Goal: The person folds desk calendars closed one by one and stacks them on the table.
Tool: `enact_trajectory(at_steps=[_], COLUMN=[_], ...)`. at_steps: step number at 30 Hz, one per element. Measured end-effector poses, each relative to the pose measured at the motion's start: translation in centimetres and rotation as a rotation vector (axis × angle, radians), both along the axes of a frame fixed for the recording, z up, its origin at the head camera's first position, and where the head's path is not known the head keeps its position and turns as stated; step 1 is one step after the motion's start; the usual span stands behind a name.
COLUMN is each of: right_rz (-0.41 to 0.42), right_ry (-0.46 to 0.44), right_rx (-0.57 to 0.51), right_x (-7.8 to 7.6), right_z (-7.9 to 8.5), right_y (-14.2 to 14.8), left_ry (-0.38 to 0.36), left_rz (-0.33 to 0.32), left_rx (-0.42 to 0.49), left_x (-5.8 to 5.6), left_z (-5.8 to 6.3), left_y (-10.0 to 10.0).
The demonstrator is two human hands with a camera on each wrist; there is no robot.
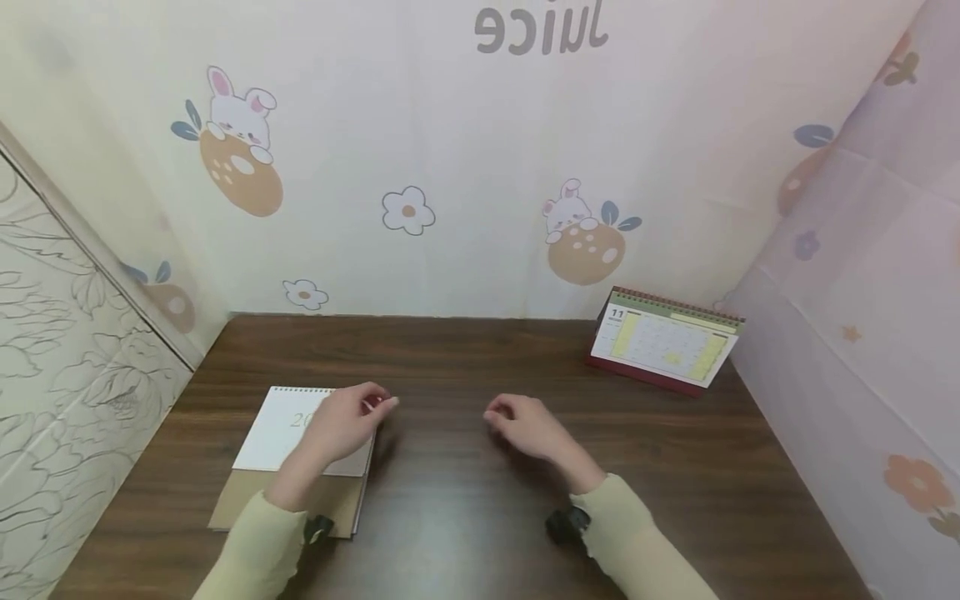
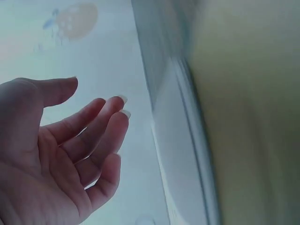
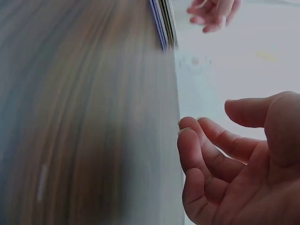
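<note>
My left hand hovers over the right part of a desk calendar that lies flat, its white spiral-bound page on a tan base. In the left wrist view the left fingers curl loosely, thumb apart, with nothing between them. My right hand hangs above the brown table, to the right of the middle. Its fingers are loosely bent in the right wrist view and hold nothing. Part of the calendar's page is hidden behind the left hand and forearm.
A second desk calendar, marked 11, with a green top and dark red base, stands upright at the table's back right. The wooden table meets a curtain printed with rabbits at its far edge. Each wrist wears a small black camera.
</note>
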State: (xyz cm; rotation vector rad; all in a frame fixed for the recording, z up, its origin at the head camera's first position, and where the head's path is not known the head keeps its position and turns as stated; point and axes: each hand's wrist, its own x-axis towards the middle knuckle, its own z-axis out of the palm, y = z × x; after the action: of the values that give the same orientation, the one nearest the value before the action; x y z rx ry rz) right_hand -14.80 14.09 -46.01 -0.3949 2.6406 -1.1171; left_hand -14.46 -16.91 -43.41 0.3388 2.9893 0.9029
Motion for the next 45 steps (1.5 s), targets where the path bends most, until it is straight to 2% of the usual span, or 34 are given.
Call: enact_trajectory(at_steps=[6,12,17,23,26,32,36,38,42,45], right_rz=[-0.131,-0.184,-0.267,-0.431,-0.560,-0.855,-0.992,-1.035,-1.055,-1.052], right_ry=[0.000,0.062,0.129,0.202,0.188,0.102,0.082,0.076,0.057,0.032], right_rx=[0.023,0.104,0.179,0.195,0.181,0.037,-0.042,-0.065,-0.100,-0.155], right_x=[0.5,1.3,1.9,2.9,2.8,1.2,0.2,-0.3,-1.1,-1.8], right_z=[0.0,-0.3,-0.5,0.2,0.6,1.2,1.6,1.9,2.3,2.5], right_y=[6.5,11.9,16.2,20.7,22.9,25.6,26.1,26.4,26.9,27.3], left_ry=[0.027,-0.058,-0.088,-0.098,-0.125,-0.197,-0.223,-0.237,-0.245,-0.246], left_rz=[-0.116,-0.206,-0.246,-0.232,-0.215,-0.152,-0.107,-0.094,-0.090,-0.132], left_rx=[0.046,0.139,0.186,0.270,0.315,0.357,0.390,0.398,0.424,0.521], left_x=[-1.8,-2.7,-4.2,-6.3,-7.1,-8.5,-9.1,-9.3,-9.7,-10.1], left_z=[-0.5,-1.1,-1.6,-1.3,-0.9,-0.8,-0.9,-0.7,-0.1,0.4], left_y=[6.1,12.2,16.6,21.3,23.6,27.3,29.0,29.7,31.2,32.3])
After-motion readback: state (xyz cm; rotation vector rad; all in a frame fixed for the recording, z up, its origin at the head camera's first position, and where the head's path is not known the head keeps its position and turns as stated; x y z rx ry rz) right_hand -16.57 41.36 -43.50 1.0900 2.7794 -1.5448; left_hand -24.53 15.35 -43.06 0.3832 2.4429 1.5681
